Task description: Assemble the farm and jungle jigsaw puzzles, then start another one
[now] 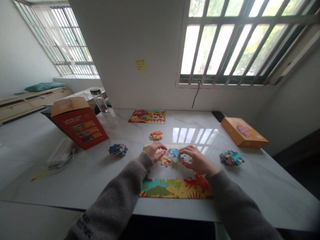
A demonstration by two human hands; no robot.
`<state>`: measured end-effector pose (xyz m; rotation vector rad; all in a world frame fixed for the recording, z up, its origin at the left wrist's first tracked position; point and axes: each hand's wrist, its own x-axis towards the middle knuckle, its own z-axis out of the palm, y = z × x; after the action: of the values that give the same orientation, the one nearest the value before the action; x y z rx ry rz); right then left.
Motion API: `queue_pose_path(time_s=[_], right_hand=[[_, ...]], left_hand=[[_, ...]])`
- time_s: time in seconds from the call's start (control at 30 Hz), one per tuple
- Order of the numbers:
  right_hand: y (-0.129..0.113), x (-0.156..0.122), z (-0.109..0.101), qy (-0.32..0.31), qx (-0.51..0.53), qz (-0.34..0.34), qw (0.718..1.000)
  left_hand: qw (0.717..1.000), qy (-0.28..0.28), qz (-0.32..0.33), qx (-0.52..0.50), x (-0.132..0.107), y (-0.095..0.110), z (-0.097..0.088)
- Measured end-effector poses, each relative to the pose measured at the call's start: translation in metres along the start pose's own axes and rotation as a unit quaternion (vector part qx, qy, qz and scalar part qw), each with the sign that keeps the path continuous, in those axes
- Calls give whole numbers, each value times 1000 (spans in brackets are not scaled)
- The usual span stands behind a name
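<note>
A jigsaw puzzle lies on the white table in two joined parts with a bare gap between them. The near strip (160,190) shows green bushes and a red dinosaur. In the far part, a light-blue area (173,153) sits between my hands. My left hand (156,151) rests at its left side, thumb and forefinger apart, fingertips touching the joined pieces. From the right, my right hand (196,160) reaches in with bent fingers and thumb around a puzzle piece (177,156) at the blue area. Its fingers partly hide that piece.
Loose pieces form a small yellow-red pile (156,135), a purple pile (118,150) and a teal pile (231,158). A finished farm puzzle (147,116) lies at the back. A red box (81,125), an orange box (243,132), a glass bottle (100,101) and a white power strip (60,154) stand around.
</note>
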<state>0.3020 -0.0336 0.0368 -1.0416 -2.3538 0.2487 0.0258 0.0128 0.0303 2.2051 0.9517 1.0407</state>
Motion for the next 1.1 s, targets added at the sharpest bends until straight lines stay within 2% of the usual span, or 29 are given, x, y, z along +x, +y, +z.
queue_pose_path(time_s=[0.07,0.27,0.5,0.73,0.93,1.1], right_hand=[[-1,-3,2,-17,-2,-4,1000],[-3,-2,7,-33,-6,-7,999],[-3,-3,15,-45,-29,9,999],[-3,-2,16,-44,-36,7,998],[-7,0,5,14,-22,18,999],[-11,1,2,43,-12,5,999]], left_hand=[[999,-43,26,11,0,0,3],[991,-129,26,18,-3,-10,13],[986,-154,62,29,-6,-16,18],[987,-145,65,9,-5,-20,21],[996,-51,40,57,-3,-12,11],[991,-60,56,107,-2,-13,11]])
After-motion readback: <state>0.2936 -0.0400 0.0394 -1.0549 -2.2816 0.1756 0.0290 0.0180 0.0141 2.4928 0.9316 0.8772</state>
